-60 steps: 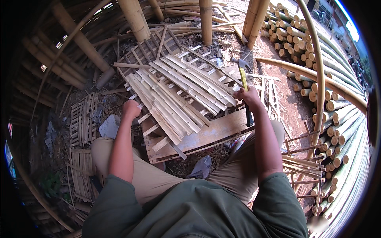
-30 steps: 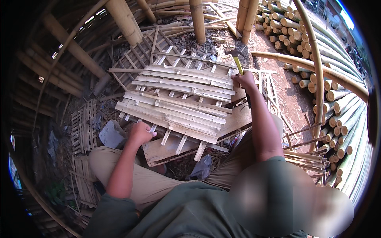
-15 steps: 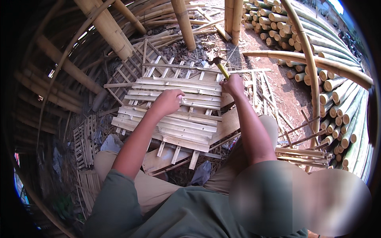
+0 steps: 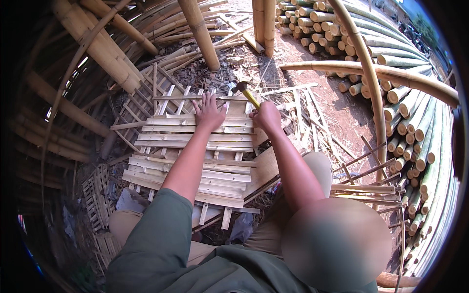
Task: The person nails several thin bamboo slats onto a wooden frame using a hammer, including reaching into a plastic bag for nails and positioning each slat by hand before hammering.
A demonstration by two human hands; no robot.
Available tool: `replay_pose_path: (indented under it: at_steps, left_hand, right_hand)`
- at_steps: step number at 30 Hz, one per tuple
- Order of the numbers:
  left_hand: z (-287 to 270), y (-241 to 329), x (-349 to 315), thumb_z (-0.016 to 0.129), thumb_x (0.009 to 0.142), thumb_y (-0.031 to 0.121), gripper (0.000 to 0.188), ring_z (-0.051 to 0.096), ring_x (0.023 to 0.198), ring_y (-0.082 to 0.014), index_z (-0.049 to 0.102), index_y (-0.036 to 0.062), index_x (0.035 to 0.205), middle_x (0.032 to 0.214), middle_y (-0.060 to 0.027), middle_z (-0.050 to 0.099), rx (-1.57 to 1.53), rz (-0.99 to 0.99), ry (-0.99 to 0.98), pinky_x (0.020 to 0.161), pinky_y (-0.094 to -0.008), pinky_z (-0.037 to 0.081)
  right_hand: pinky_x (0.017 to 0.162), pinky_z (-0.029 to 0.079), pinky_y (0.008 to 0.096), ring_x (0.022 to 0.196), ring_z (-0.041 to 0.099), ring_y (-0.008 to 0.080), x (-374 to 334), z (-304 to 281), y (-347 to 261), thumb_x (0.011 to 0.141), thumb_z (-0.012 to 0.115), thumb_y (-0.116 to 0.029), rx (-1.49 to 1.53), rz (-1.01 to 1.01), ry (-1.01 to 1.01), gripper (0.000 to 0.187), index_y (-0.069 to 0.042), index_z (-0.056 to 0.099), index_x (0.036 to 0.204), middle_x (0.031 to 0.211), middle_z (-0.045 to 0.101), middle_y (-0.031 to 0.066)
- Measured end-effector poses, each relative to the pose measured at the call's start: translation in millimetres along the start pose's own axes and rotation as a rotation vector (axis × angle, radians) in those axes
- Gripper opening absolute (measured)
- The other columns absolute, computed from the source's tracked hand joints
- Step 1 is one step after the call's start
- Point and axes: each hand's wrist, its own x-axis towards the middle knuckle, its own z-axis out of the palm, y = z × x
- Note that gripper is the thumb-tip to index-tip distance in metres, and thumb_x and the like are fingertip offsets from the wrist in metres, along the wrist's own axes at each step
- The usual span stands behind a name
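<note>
In front of me lies a panel of pale bamboo slats (image 4: 222, 145), laid across thinner cross strips. My left hand (image 4: 210, 116) is over the far slats with its fingers spread, pointing away from me; nothing shows in its grip. At the panel's far right corner, my right hand (image 4: 267, 116) is closed around the yellow handle of a claw hammer (image 4: 250, 97). The dark hammer head is raised and tilted to the left, just beyond my left fingertips. Part of a flat board (image 4: 266, 168) shows beneath the panel's right side.
Cut bamboo poles (image 4: 415, 122) are stacked at the right, behind a curved bamboo rail (image 4: 364, 71). Upright bamboo posts (image 4: 200, 34) stand beyond the panel. Loose strips (image 4: 312, 115) lie to its right, and a small lattice piece (image 4: 97, 195) sits at the left.
My left hand has moved from the middle of the panel to its far slats, and its curled fingers have spread. The right hand still holds the hammer. The whole view has shifted slightly.
</note>
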Motion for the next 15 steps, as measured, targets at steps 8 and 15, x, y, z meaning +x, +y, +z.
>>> replay_pose_path:
  at_steps: [8, 15]
  left_hand:
    - [-3.5, 7.0, 0.0, 0.032, 0.097, 0.045, 0.066, 0.007, 0.149, -0.0259, 0.018, 0.013, 0.154, 0.162, -0.0106, 0.009, 0.085, -0.06, -0.088, 0.118, -0.0548, 0.0]
    - [-16.7, 22.0, -5.8, 0.03, 0.098, 0.044, 0.067, 0.005, 0.149, -0.0257, 0.011, 0.0127, 0.155, 0.162, -0.01, 0.006, 0.153, -0.052, -0.132, 0.117, -0.057, 0.001]
  right_hand:
    - [0.077, 0.051, 0.0476, 0.086, 0.064, 0.041, -9.9, -30.6, -15.0, 0.091, 0.06, -0.035, 0.008, -0.152, 0.22, 0.04, 0.003, 0.068, 0.084, 0.104, 0.061, 0.0253]
    - [0.069, 0.047, 0.0516, 0.073, 0.06, 0.046, -64.6, -88.0, -20.1, 0.096, 0.055, -0.029, 0.035, -0.007, -0.067, 0.038, 0.005, 0.061, 0.08, 0.075, 0.061, 0.0276]
